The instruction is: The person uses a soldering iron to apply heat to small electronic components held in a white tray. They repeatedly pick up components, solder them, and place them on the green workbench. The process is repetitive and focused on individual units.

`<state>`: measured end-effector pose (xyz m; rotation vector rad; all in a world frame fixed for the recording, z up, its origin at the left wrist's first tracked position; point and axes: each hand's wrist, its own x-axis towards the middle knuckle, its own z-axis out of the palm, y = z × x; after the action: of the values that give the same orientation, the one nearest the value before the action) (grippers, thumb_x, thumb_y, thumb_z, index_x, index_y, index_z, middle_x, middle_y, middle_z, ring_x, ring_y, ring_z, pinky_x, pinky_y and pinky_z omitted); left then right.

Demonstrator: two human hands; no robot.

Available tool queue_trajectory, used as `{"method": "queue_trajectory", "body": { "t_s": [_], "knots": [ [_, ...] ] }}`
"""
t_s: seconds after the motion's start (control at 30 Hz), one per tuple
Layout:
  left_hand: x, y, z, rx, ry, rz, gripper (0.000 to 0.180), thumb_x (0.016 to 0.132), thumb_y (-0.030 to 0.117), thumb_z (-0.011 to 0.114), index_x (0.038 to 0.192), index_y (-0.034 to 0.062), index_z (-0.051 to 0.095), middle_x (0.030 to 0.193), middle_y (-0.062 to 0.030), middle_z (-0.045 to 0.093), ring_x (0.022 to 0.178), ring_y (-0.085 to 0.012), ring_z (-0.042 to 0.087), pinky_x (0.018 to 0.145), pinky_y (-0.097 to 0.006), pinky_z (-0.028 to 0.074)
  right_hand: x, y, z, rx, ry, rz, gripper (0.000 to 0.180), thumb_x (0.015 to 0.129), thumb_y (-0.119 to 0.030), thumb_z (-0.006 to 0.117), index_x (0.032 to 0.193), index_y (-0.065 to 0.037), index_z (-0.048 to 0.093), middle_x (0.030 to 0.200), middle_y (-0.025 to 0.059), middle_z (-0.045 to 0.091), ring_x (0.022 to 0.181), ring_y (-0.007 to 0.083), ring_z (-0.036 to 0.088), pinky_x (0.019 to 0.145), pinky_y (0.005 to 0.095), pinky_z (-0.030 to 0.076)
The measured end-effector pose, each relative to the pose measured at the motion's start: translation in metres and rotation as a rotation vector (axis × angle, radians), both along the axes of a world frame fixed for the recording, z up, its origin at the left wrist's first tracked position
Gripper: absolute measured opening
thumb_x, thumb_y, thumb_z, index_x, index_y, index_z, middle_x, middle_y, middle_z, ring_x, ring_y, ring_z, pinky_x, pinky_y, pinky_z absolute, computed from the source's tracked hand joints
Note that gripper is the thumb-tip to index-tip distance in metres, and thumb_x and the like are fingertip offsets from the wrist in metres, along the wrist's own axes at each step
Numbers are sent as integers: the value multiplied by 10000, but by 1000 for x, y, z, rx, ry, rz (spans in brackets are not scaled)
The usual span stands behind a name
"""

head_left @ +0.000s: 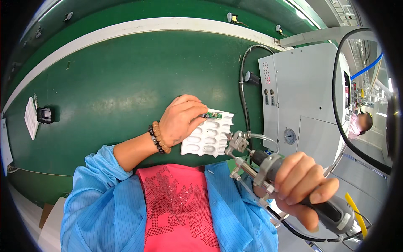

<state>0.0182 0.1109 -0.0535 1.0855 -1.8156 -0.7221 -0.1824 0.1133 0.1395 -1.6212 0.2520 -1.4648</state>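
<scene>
My left hand point(180, 119) is closed on a small green circuit board point(215, 115), pinching its left end at the upper edge of a white moulded tray point(195, 140). Rounded hollows cover the tray, and part of it lies under my hand. To the right, my right hand point(300, 185) wraps round a grey-and-black powered hand tool point(331, 212). Its metal clamps and rods point(238, 143) reach toward the tray's right edge, and a clear tube and a black cable run along it. The tool's exact kind and its tip are hard to make out.
A grey machine cabinet point(302, 96) with a dial gauge stands at the right, and a black cable point(242, 80) runs beside it. Far left on the green bench point(126, 71) are another white tray point(30, 117) and a black housing point(45, 115). Another person point(363, 122) is at far right.
</scene>
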Motion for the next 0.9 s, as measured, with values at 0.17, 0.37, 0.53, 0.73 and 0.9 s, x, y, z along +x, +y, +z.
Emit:
{"method": "queue_trajectory", "body": {
  "t_s": [0.17, 0.37, 0.53, 0.73, 0.9],
  "knots": [
    [6, -6, 27, -12, 39, -5, 260, 741, 81, 803, 984, 40, 723, 976, -105, 710, 994, -288, 642, 868, -385, 517, -7, 3, -3, -40, 24, 23, 440, 890, -424, 726, 946, -83, 454, 638, -5, 529, 473, 85, 533, 437, 211, 476],
    [54, -65, 41, 163, 42, 100, 264, 765, 128, 810, 993, 22, 726, 962, -151, 704, 922, -303, 655, 826, -363, 513, -15, 6, -8, -63, 13, -25, 444, 886, -409, 735, 923, -75, 445, 632, 1, 529, 458, 95, 535, 426, 227, 487],
    [116, -176, 45, -188, -352, 529, 294, 824, 185, 740, 1071, 33, 698, 1057, -151, 697, 1012, -341, 638, 898, -396, 504, -15, 10, -4, -17, -64, -68, 440, 853, -348, 785, 883, -24, 488, 586, 28, 513, 418, 152, 522, 403, 266, 453],
    [70, -230, 35, -469, -472, 185, 391, 889, 172, 675, 1253, 51, 597, 1269, -142, 620, 1179, -326, 573, 1014, -409, 461, -19, -3, -18, -53, 10, -44, 429, 883, -376, 747, 921, -64, 456, 625, 11, 528, 443, 104, 533, 424, 235, 485],
    [10, -293, -1, -347, -538, -49, 297, 889, 161, 644, 1149, 22, 606, 1142, -152, 646, 1083, -354, 605, 948, -425, 495, -14, -4, -18, -46, 6, -88, 422, 875, -363, 759, 914, -60, 466, 609, 11, 526, 431, 111, 526, 417, 235, 472]
  ]
}}
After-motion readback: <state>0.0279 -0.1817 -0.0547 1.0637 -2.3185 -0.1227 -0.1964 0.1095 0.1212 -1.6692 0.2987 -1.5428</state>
